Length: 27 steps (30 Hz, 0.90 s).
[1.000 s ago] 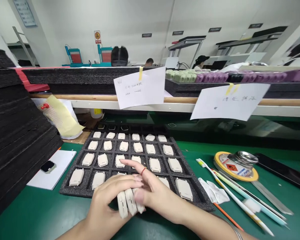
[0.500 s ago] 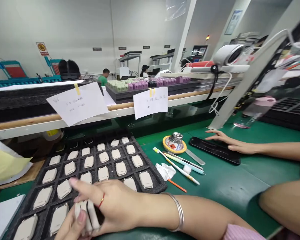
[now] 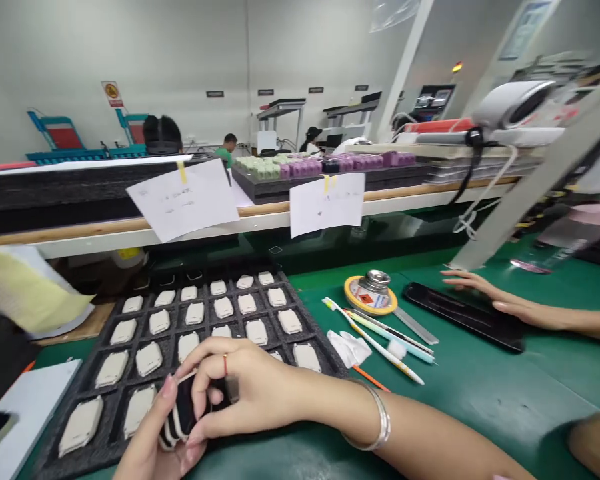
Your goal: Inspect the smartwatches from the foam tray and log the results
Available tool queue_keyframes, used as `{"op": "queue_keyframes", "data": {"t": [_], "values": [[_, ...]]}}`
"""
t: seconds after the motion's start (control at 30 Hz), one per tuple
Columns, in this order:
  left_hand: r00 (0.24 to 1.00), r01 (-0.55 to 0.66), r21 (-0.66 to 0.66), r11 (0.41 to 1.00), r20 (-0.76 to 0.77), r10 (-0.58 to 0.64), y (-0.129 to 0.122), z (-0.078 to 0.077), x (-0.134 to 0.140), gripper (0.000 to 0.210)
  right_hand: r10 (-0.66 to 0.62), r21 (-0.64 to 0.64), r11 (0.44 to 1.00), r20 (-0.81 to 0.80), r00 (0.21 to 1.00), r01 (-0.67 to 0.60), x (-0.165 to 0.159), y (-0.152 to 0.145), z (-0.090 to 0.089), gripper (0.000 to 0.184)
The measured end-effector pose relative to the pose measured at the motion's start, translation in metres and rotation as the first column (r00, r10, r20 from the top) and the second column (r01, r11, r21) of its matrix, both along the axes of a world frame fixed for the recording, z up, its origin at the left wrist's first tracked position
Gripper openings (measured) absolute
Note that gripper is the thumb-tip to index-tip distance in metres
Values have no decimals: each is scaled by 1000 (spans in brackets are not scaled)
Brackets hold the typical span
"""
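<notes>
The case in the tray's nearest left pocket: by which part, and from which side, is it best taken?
Probably by its two long edges, pinched from above: the case lies with a broad face up, and the tray walls it in on its sides, while a dark gap beside its right edge seems to leave some room.

Bright, flat room light; soft detail and a wide-angle stretch at the edges.
The pale wall (image 3: 190,47) is evenly lit; the space beneath the shelf (image 3: 265,221) is sunk in deep shadow, so light appears to be thrown from above; small highlights are caught on the metal cap (image 3: 378,277) and the bangles (image 3: 383,421); the writing on the paper sheet (image 3: 193,210) is blurred; the post (image 3: 523,180) is slanted and the clear bottle (image 3: 570,232) smeared near the right edge.
</notes>
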State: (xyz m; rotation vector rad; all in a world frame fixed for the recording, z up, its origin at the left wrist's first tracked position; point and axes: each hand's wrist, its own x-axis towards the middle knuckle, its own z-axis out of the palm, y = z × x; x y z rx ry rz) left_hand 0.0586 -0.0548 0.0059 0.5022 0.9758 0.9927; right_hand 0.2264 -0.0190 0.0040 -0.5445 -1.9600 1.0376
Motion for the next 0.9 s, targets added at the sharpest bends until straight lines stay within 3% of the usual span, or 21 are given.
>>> {"op": "queue_keyframes", "data": {"t": [0.13, 0.3, 0.37, 0.47, 0.57, 0.7, 0.9], "values": [[981, 80, 13, 997, 176, -81, 4, -9, -4, 37, -39, -32, 999, 0, 999, 39, -2, -5, 4, 10], [933, 151, 98, 984, 316, -174, 5, -20, -10, 34, -261, 67, 960, -131, 957, 271, -4, -11, 10, 9], [923, 177, 117, 977, 325, -206, 5, -20, -11, 35, -329, -13, 941, -274, 904, 338, -5, -14, 12, 11], [899, 213, 154, 965, 357, -256, 4, -17, -12, 39, -353, -125, 936, -372, 859, 330, -5, -17, 14, 12], [871, 235, 150, 960, 406, -277, 3, -17, -14, 41, -301, -37, 953, -247, 921, 301, -6, -17, 13, 12], [873, 239, 117, 964, 409, -266, 3, -17, -16, 43, -180, 121, 976, 3, 984, 178, -9, -16, 6, 66], [865, 248, 146, 958, 412, -287, 3, -18, -15, 42, -149, 176, 974, 37, 988, 140, -11, -17, 4, 60]]}}
